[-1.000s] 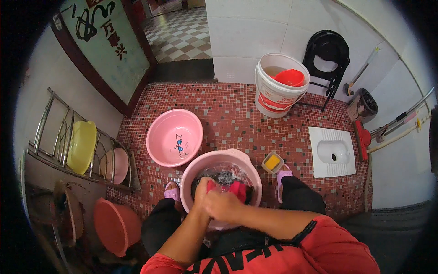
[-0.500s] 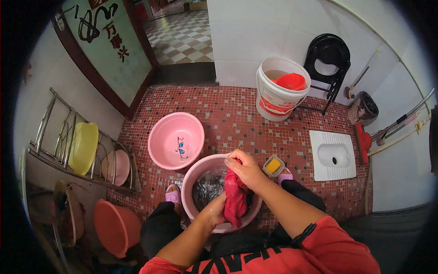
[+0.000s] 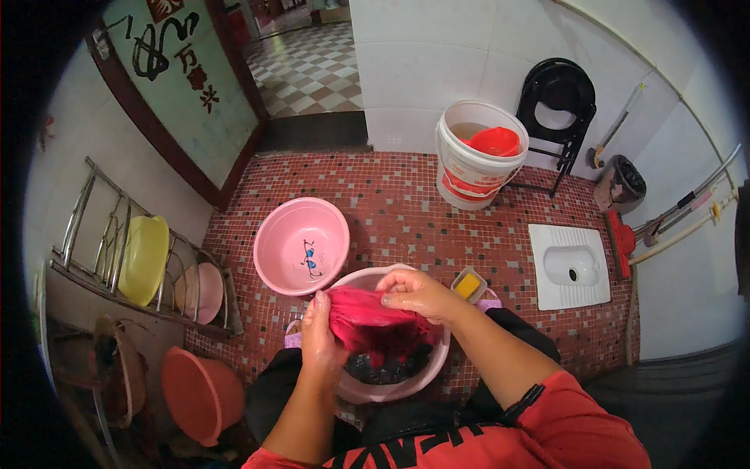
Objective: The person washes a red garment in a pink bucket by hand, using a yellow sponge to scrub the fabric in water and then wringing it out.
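Note:
A wet red cloth (image 3: 371, 316) is stretched between my two hands above a pink basin (image 3: 384, 395). Its lower edge hangs over the dark water (image 3: 391, 369) inside, and what else lies in the water cannot be made out. My left hand (image 3: 319, 328) pinches the cloth's left end near the basin's left rim. With thumb and fingers, my right hand (image 3: 418, 295) grips its upper right edge. A yellow soap bar (image 3: 469, 284) sits in a small clear dish on the floor, beyond my right wrist.
Another pink basin (image 3: 283, 238) stands at the far left of the first. Farther back are a white bucket (image 3: 469, 178) holding a red scoop (image 3: 496, 141) and a folded black chair (image 3: 556, 102). A squat toilet (image 3: 573, 266) is right; a metal rack (image 3: 117, 285) with basins is left.
The cloth was bunched and hanging upright between my hands; now it is spread sideways. My left hand has risen and moved left out of the basin.

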`<action>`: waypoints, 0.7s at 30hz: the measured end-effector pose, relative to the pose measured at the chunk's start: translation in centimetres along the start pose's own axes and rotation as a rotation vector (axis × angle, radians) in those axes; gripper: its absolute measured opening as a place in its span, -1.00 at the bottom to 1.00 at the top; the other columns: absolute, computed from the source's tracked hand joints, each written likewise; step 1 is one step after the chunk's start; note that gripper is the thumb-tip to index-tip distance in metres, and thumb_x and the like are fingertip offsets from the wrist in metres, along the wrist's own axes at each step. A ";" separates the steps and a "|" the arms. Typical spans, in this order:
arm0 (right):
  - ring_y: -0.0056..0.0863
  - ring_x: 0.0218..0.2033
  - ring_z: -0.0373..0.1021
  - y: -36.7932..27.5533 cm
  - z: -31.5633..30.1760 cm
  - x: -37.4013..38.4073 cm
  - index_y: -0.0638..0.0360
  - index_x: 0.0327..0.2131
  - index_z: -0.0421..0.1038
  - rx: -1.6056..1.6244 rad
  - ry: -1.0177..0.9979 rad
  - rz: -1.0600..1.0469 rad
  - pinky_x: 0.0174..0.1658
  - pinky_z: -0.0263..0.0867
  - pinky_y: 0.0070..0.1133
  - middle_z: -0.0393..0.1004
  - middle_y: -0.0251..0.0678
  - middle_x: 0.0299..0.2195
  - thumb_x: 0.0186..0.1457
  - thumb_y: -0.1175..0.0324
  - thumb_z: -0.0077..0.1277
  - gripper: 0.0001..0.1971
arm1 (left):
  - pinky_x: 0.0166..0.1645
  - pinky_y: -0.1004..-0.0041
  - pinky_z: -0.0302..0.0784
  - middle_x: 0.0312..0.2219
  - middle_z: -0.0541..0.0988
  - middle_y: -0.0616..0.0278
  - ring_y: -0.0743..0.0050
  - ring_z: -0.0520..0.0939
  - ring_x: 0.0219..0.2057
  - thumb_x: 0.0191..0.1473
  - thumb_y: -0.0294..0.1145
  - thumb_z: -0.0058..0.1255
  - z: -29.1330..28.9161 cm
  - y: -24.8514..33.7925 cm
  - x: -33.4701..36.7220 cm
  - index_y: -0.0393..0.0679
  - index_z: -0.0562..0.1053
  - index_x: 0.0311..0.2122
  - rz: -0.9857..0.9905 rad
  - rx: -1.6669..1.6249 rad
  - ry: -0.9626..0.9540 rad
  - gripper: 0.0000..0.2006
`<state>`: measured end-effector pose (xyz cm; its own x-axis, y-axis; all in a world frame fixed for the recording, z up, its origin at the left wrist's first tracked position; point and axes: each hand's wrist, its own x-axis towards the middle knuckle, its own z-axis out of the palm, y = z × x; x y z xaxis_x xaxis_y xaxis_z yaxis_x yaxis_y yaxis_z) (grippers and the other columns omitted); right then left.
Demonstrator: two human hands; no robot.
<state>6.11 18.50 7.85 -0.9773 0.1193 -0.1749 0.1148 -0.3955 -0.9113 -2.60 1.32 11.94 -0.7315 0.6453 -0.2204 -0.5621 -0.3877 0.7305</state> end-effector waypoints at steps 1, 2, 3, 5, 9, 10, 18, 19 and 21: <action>-0.67 -0.38 0.32 0.2 1.1 0.2 0.21 -0.31 0.34 0.002 -0.009 -0.001 -0.26 0.27 -0.68 0.39 -0.40 -0.40 -0.04 0.51 0.00 -0.83 | -0.09 0.32 0.41 -0.24 0.46 0.01 0.27 0.51 -0.23 0.15 -0.22 -0.25 -0.7 -0.5 0.4 -0.29 0.32 -0.14 0.007 0.004 0.005 -0.67; -0.67 -0.37 0.32 0.4 2.4 0.1 0.21 -0.31 0.34 -0.211 0.163 -0.133 -0.26 0.27 -0.67 0.39 -0.40 -0.41 -0.03 0.50 -0.01 -0.85 | -0.07 0.28 0.39 -0.22 0.46 0.03 0.25 0.50 -0.21 0.14 -0.21 -0.25 -1.8 -1.3 1.0 -0.27 0.32 -0.14 -0.154 -0.181 0.104 -0.67; -0.67 -0.36 0.32 0.7 3.9 0.2 0.21 -0.32 0.34 -0.423 0.334 -0.266 -0.27 0.26 -0.67 0.39 -0.41 -0.41 -0.03 0.50 -0.03 -0.86 | -0.05 0.24 0.38 -0.21 0.45 0.05 0.23 0.49 -0.20 0.14 -0.21 -0.25 -3.1 -2.4 1.6 -0.25 0.32 -0.14 -0.312 -0.367 0.201 -0.67; -0.45 -0.38 0.36 2.8 7.5 -0.7 0.16 -0.41 0.35 -0.839 0.261 -0.455 -0.35 0.30 -0.55 0.37 -0.27 -0.43 -0.06 0.42 -0.03 -0.91 | -0.08 0.24 0.39 -0.28 0.49 0.09 0.25 0.49 -0.23 0.08 -0.11 -0.16 -6.4 -4.8 2.4 -0.17 0.39 -0.22 -0.320 -0.241 0.234 -0.68; -0.22 -0.54 0.34 8.1 8.1 -1.2 0.11 -0.51 0.37 -1.245 0.074 -0.645 -0.52 0.26 -0.40 0.35 -0.23 -0.54 -0.05 0.31 -0.07 -0.88 | -0.11 0.27 0.42 -0.29 0.50 0.13 0.29 0.49 -0.23 0.05 -0.02 -0.15 -5.2 -7.0 0.9 -0.09 0.40 -0.22 -0.491 -0.027 0.301 -0.65; -0.20 -0.50 0.35 8.1 6.5 -0.4 0.13 -0.51 0.37 -1.221 0.208 -0.499 -0.50 0.27 -0.36 0.36 -0.20 -0.54 -0.01 0.29 -0.14 -0.84 | -0.11 0.28 0.42 -0.25 0.48 0.15 0.31 0.49 -0.22 0.06 0.01 -0.17 -2.9 -7.3 -0.6 -0.07 0.38 -0.18 -0.531 -0.115 0.235 -0.62; -0.26 -0.46 0.37 6.5 9.9 -1.7 0.03 -0.50 0.40 -1.012 0.136 -0.401 -0.40 0.29 -0.36 0.36 -0.27 -0.55 -0.02 0.25 -0.13 -0.86 | -0.22 0.37 0.44 -0.26 0.47 0.11 0.46 0.51 -0.28 0.05 -0.22 -0.22 -11.1 -9.8 1.9 -0.10 0.41 -0.24 -0.547 0.231 0.228 -0.75; -0.25 -0.45 0.37 6.9 10.0 -1.8 0.03 -0.51 0.40 -1.013 0.103 -0.505 -0.39 0.29 -0.35 0.37 -0.27 -0.55 -0.02 0.25 -0.13 -0.85 | -0.26 0.37 0.45 -0.29 0.48 0.07 0.49 0.53 -0.30 0.01 -0.27 -0.17 -12.3 -10.2 2.3 -0.11 0.44 -0.29 -0.514 0.393 0.281 -0.78; -0.25 -0.45 0.36 5.9 8.0 -1.1 0.05 -0.54 0.39 -1.249 0.136 -0.372 -0.38 0.29 -0.36 0.38 -0.25 -0.53 -0.02 0.26 -0.13 -0.84 | -0.16 0.41 0.41 -0.27 0.48 0.11 0.42 0.50 -0.25 0.06 -0.22 -0.19 -7.3 -9.8 0.5 -0.09 0.39 -0.19 -0.614 0.089 0.190 -0.74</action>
<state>6.46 8.69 5.63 -0.9688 0.1574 0.1915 0.0021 0.7778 -0.6286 -0.32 0.68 0.01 -0.3470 0.6014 -0.7196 -0.8717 0.0763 0.4841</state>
